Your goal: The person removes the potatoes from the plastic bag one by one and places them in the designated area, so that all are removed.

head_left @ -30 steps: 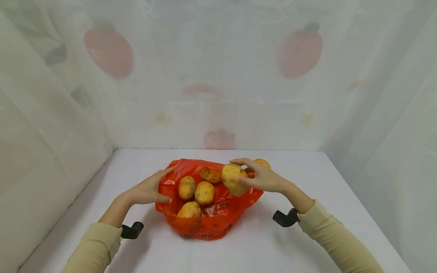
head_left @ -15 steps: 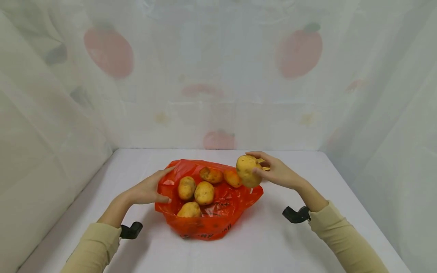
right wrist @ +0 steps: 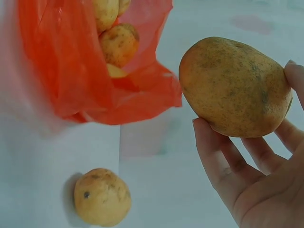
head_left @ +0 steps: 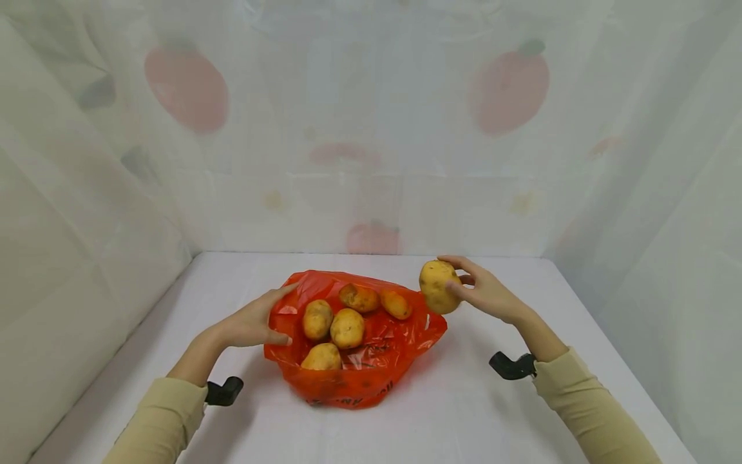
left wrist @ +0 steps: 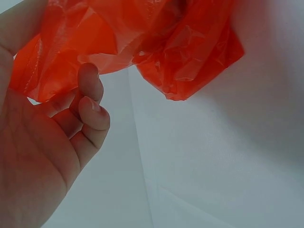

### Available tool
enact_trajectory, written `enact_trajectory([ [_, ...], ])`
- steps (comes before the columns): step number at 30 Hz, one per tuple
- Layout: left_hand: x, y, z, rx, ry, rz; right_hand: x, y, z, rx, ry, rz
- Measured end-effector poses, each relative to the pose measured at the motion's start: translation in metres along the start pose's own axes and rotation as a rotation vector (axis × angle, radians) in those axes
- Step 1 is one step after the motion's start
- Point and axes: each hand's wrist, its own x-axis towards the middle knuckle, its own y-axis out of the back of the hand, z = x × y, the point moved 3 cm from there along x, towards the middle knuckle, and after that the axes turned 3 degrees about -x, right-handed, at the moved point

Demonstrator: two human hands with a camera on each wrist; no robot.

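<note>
Potato (head_left: 438, 286) cupped in R hand (head_left: 485, 293) fingers, just right of bag (head_left: 353, 374), L hand (head_left: 252, 320) pinching bag edge

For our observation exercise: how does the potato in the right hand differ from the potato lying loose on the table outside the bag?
The held potato is up in the air, gripped by the right hand; the loose potato rests on the table, untouched. In the right wrist view the held potato looks oval, the loose potato rounder. Both are yellow-brown, speckled, and outside the bag.
</note>
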Motion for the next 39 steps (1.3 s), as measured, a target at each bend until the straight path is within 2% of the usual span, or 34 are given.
enact_trajectory([
  [7,-0.001,0.001,0.001,-0.003,-0.002,0.003,-0.002,0.006,0.016,0.02,-0.047,0.057],
  [18,-0.003,0.002,0.003,-0.009,-0.049,0.0,-0.002,0.015,0.037,0.057,-0.117,0.12],
  [25,-0.002,0.002,0.002,-0.004,-0.022,0.013,-0.003,0.018,0.051,0.077,-0.165,0.165],
  [39,-0.004,0.002,0.0,-0.04,-0.022,0.003,-0.003,0.02,0.075,0.057,-0.251,0.221],
])
